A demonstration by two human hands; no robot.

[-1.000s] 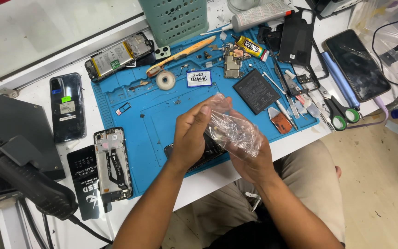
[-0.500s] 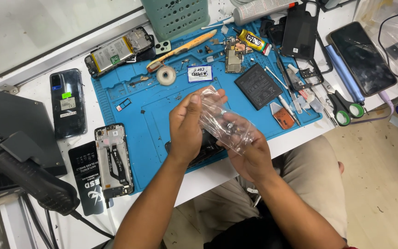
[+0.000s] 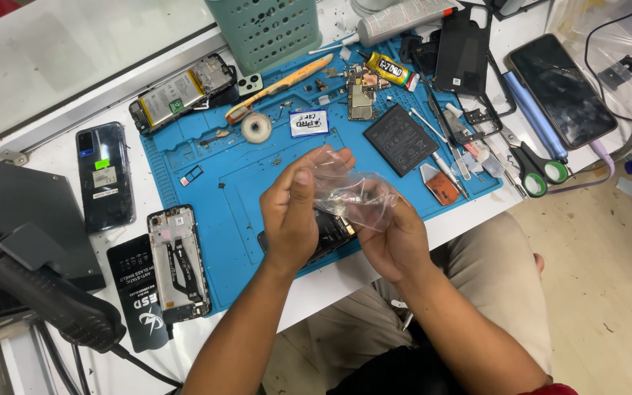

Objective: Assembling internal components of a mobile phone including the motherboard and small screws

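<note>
Both hands meet above the near edge of the blue mat (image 3: 257, 190), which covers the middle of the table (image 3: 53, 73). From the head view, my left hand (image 3: 295, 212) has its fingers curled, pinching the top of a small clear plastic bag (image 3: 351, 194), and my right hand (image 3: 393, 238) cups and grips the bag from below. A dark phone (image 3: 330, 230) lies on the mat just under my hands. Near the table's left edge rests a black phone (image 3: 104, 175), with an opened phone frame (image 3: 177, 260) beside the mat's near left corner. Toward the right edge lie a black battery (image 3: 400, 139) and green-handled scissors (image 3: 539, 164).
</note>
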